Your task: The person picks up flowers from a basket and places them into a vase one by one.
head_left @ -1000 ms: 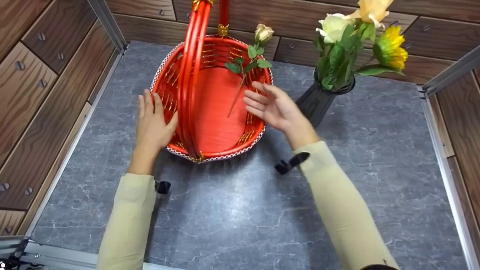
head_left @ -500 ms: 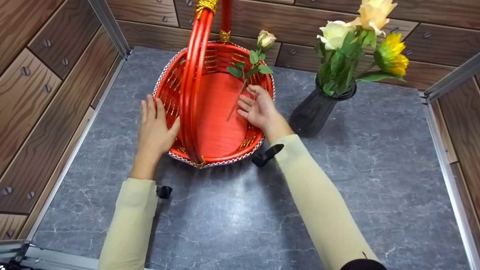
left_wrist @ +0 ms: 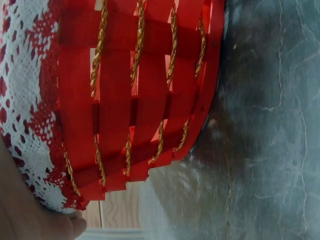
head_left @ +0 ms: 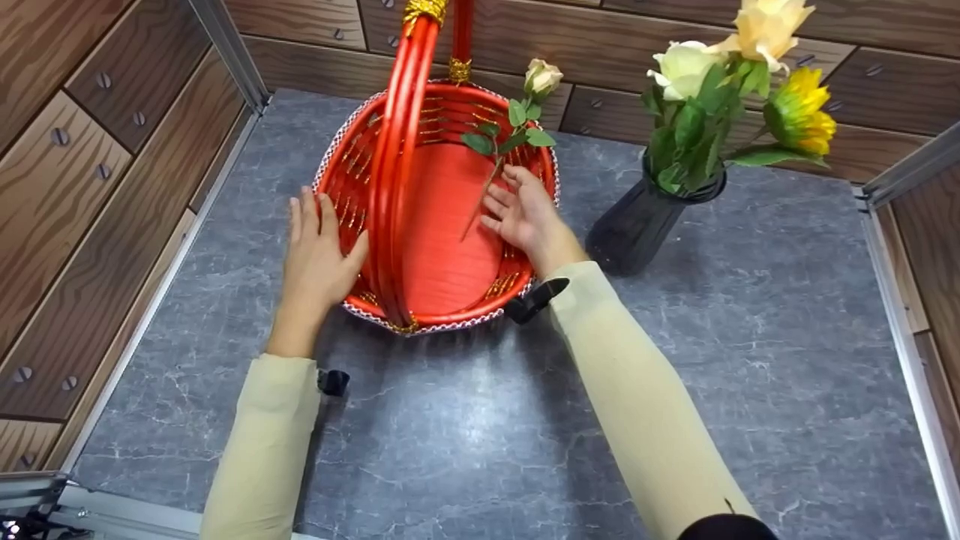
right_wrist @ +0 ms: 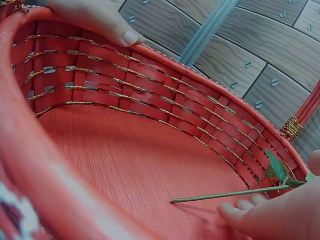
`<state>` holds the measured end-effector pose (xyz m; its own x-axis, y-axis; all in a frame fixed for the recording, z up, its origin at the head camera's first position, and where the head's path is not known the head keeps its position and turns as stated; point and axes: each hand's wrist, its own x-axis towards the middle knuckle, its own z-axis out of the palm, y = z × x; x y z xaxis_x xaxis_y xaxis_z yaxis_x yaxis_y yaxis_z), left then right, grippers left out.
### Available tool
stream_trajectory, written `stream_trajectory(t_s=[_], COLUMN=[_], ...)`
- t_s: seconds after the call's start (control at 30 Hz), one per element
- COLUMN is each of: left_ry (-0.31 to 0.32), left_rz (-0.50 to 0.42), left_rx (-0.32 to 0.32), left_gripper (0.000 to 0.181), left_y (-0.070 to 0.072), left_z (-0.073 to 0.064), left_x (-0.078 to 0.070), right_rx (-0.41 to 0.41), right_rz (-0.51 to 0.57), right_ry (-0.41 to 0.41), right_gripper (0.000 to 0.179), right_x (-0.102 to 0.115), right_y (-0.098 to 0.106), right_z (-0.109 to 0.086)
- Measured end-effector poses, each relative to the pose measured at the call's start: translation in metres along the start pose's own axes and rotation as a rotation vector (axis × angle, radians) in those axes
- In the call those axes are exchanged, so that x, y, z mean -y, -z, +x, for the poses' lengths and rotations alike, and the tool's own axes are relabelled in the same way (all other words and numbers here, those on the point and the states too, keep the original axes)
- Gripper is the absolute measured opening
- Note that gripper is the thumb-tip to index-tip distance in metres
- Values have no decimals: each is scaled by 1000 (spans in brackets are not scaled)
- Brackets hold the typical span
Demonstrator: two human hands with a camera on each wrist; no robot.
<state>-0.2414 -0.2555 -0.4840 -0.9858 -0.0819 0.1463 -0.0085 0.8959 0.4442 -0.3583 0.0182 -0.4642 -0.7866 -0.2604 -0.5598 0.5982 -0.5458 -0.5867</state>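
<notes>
A red woven basket point(head_left: 450, 285) with a tall arched handle stands on the grey table. My left hand point(head_left: 319, 259) rests on its left rim, fingers extended along the outside and thumb over the rim. In the right wrist view, the left thumb point(right_wrist: 127, 36) lies at the rim's top. A pale rose point(head_left: 542, 77) leans against the back right rim, its thin stem running down into the basket. My right hand point(head_left: 525, 217) reaches inside over the right rim, fingers loosely bent beside the stem point(right_wrist: 225, 194). The stem passes between thumb and fingers without a visible pinch.
A dark tapered vase point(head_left: 634, 225) stands right of the basket. It holds a white rose point(head_left: 684, 71), a peach flower point(head_left: 769, 30) and a yellow sunflower point(head_left: 806, 109). Wood-patterned walls point(head_left: 127, 187) with metal edge strips enclose the table.
My right hand has moved left and down into the basket, towards the rose stem. My left hand stays on the rim. The whole scene shifts slightly with the head camera.
</notes>
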Motion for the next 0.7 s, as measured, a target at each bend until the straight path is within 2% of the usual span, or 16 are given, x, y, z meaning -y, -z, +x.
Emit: stream_trajectory(t_s=[0.13, 0.3, 0.37, 0.57, 0.7], left_ry=[2, 1, 1, 1, 4], left_rz=[-3, -2, 2, 7, 10], left_rx=[1, 0, -5, -2, -2], left_gripper=[84, 84, 84, 84, 84], left_y=[1, 0, 0, 0, 0], left_z=[0, 0, 0, 1, 1], left_x=[-1, 0, 1, -1, 0], right_rx=[21, 42, 57, 137, 183], right_rz=[6, 87, 120, 149, 138], right_ry=[22, 47, 49, 91, 115], right_gripper=[48, 24, 20, 38, 40], right_x=[-1, -2, -2, 1, 0], right_y=[1, 1, 1, 2, 2], right_z=[-1, -2, -2, -3, -3])
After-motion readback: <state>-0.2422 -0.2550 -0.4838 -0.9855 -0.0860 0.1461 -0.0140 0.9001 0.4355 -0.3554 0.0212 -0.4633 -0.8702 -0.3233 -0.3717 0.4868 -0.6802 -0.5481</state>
